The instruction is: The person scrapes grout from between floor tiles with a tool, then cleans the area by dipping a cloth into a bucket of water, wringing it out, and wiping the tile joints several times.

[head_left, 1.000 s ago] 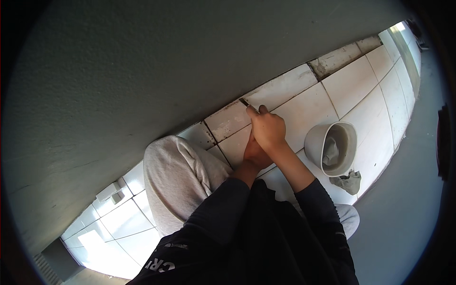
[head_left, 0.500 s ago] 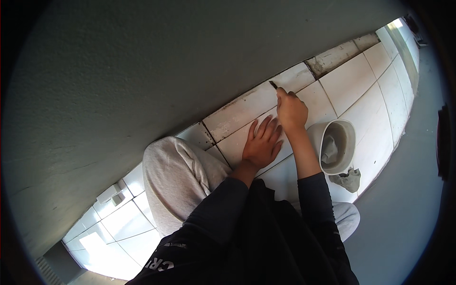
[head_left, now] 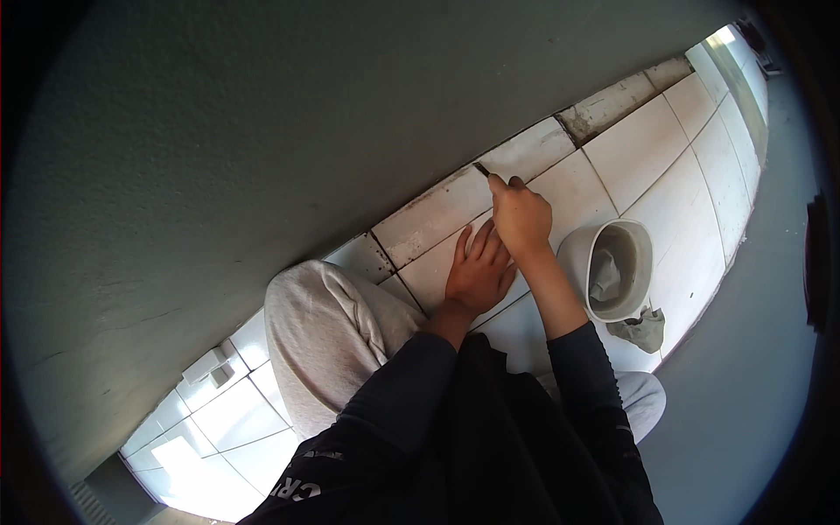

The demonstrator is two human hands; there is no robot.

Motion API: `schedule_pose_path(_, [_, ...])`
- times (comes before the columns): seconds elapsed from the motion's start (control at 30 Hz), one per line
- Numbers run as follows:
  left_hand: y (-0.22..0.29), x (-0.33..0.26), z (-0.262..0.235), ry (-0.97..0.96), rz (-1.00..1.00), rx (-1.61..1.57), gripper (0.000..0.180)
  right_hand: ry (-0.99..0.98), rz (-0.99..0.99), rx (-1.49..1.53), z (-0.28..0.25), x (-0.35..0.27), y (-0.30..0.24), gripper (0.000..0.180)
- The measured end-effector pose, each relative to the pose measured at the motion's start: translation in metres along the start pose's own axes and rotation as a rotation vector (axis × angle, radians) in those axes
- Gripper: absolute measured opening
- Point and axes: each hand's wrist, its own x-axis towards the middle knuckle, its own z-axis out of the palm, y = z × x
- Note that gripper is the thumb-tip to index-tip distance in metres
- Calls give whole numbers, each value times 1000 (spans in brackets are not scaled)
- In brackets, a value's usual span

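My right hand (head_left: pixel 523 219) is closed round a small slim tool with a dark, narrow tip (head_left: pixel 482 169); its handle is hidden in my fist, so its exact kind cannot be told. The tip touches or hovers just over the white tile strip (head_left: pixel 437 210) at the foot of the grey wall. My left hand (head_left: pixel 477 276) lies flat on the white tiles, fingers spread, just left of my right hand, and holds nothing. Dirt specks and dark stains mark the strip and its joints.
A whitish plastic tub (head_left: pixel 573 262) with a grey cloth (head_left: pixel 604 276) inside stands right of my right forearm. Another crumpled grey cloth (head_left: pixel 643 332) lies beside it. The grey wall (head_left: pixel 262 157) rises along the far left; a small white block (head_left: pixel 206 366) sits at its foot.
My right hand has slid a short way left and slightly nearer along the wall's foot, with the tool in it. My left hand stays flat in nearly the same place.
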Motion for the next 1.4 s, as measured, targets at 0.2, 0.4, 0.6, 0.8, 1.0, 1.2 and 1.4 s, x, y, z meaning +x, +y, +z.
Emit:
schedule_pose_path(0.2, [5, 0, -3, -158, -29, 41, 56, -41, 0, 6, -4, -12, -13, 17])
schedule_pose_path(0.4, [1, -2, 0, 37, 7, 43, 55, -48, 121, 200, -75, -56, -25, 18])
schedule_pose_path(0.6, [-3, -6, -5, 124, 43, 22, 50, 328, 118, 482, -140, -130, 2, 35])
schedule_pose_path(0.8, [29, -11, -19, 78, 85, -121, 45, 379, 431, 521, -198, -209, 49, 34])
schedule_pose_path(1.0, [17, -30, -43, 134, 50, -429, 30, 417, 466, 249, -293, -224, 31, 33])
schedule_pose_path(1.2, [13, -28, -42, 324, -20, -775, 23, 475, 334, 9, -395, -206, -6, 31])
schedule_pose_path(1.4, [-5, -20, -46, 251, -577, -1345, 26, 334, 257, -58, -435, -164, -18, 28])
